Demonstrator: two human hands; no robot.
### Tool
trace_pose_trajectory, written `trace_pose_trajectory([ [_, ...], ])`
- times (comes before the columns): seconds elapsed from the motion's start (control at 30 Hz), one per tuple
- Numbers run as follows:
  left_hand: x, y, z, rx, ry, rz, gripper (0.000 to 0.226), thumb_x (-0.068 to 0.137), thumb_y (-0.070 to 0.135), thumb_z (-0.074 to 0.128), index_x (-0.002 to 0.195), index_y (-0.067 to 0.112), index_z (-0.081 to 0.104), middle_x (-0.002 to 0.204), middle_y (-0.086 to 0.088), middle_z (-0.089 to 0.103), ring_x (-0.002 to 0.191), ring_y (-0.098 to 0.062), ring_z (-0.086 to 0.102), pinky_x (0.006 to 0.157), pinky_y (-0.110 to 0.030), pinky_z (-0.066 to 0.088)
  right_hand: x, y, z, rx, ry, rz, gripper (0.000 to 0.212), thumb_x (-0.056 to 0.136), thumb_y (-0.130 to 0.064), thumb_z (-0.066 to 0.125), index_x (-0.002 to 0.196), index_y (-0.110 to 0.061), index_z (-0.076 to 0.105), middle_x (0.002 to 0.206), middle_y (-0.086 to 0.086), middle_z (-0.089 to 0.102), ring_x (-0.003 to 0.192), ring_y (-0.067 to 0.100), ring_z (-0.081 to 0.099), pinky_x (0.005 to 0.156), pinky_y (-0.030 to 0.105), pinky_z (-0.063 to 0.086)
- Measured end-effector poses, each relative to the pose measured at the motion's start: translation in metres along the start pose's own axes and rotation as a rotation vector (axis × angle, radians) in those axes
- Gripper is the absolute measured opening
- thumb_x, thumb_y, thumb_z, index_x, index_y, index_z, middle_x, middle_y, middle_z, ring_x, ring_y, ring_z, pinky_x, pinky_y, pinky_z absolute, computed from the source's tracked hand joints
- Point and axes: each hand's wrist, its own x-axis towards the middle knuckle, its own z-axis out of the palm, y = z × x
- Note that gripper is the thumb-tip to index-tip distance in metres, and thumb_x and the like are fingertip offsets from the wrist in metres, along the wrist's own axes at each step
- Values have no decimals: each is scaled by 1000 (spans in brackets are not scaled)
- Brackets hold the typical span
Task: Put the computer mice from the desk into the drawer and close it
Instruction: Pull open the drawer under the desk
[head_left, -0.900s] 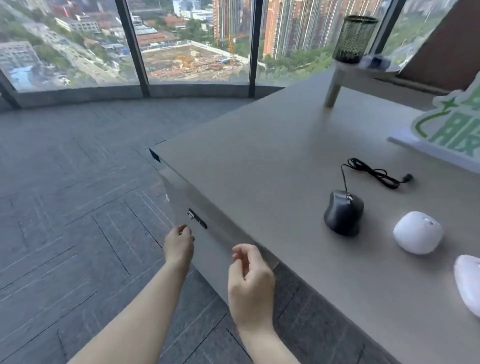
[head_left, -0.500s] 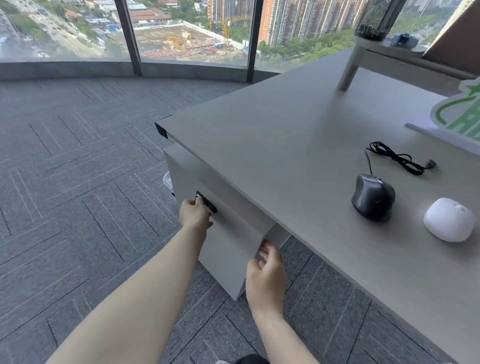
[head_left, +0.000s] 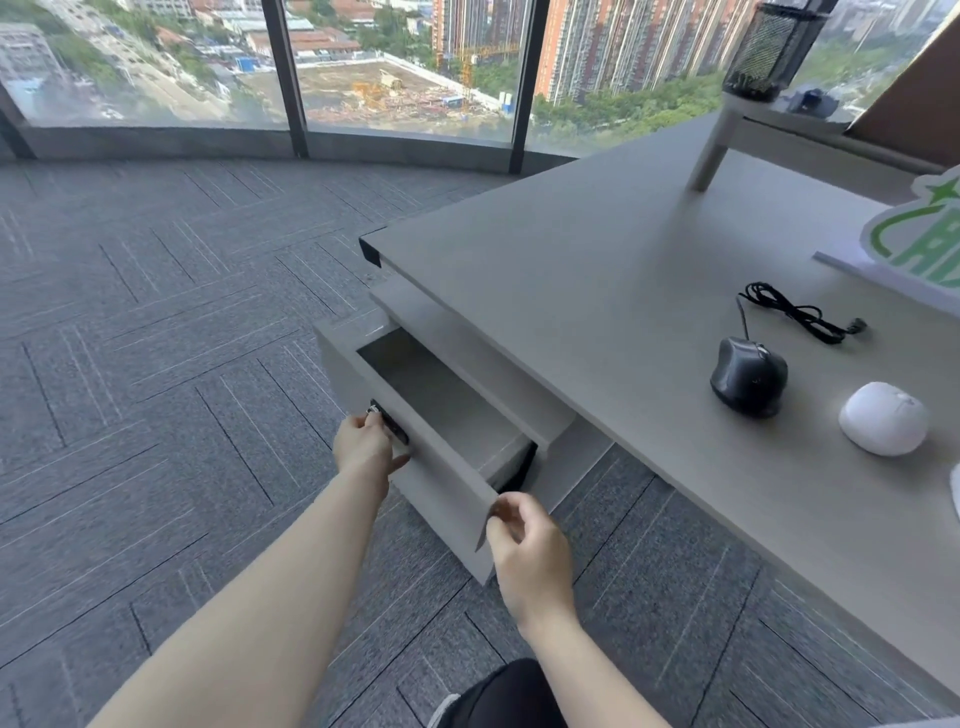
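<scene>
A grey drawer (head_left: 447, 410) under the desk edge stands pulled out, its inside bare. My left hand (head_left: 366, 447) grips the dark handle (head_left: 392, 428) on the drawer front. My right hand (head_left: 524, 551) pinches the front panel's near corner. On the grey desk (head_left: 597, 291) lie a dark wired mouse (head_left: 748, 376) with its black cable (head_left: 795, 312) coiled behind it, and a white mouse (head_left: 883, 418) to its right. A sliver of another white object (head_left: 955, 493) shows at the right edge.
A green-and-white sign (head_left: 914, 244) stands at the desk's right. A riser shelf leg (head_left: 714, 148) and a black mesh pen cup (head_left: 769, 47) sit at the far end. Grey carpet floor (head_left: 156, 364) spreads left toward the floor-to-ceiling windows (head_left: 405, 62).
Both hands reached the closed drawer front, took hold of it, and pulled it out toward me. It now stands open. The view has shifted down and left.
</scene>
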Motion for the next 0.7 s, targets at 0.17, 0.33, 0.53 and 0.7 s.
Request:
trace_pose_trajectory([
  [0.17,-13,-5,-72,-24,58,-3,12,98,16,45,95,10,55,103,-7,57,108,-32,56,66,-46,58,-43,-8,27,-8,-172,-47,23,89,-12,55,92,-34,62,90,-10,70,89,8,65,74,22,55],
  [0.33,-25,-9,-143,-42,99,-10,12,97,18,48,100,11,57,112,-8,64,111,-31,63,62,-46,59,-84,-11,54,-23,-362,-92,22,86,-10,54,94,-22,71,90,-3,73,84,12,66,66,16,52],
  [0.53,-40,-13,-205,-44,119,4,25,98,18,48,116,5,58,124,-11,64,108,-29,66,55,-41,60,-121,-12,84,-53,-500,-113,28,82,-15,51,100,-21,73,90,-3,75,74,8,64,57,16,50],
  [0.7,-51,-14,-239,-13,113,17,27,98,19,49,120,4,56,123,-11,64,109,-29,65,60,-42,58,-138,-12,100,-93,-549,-111,32,79,-18,51,102,-23,73,93,-4,76,80,9,66,60,14,48],
])
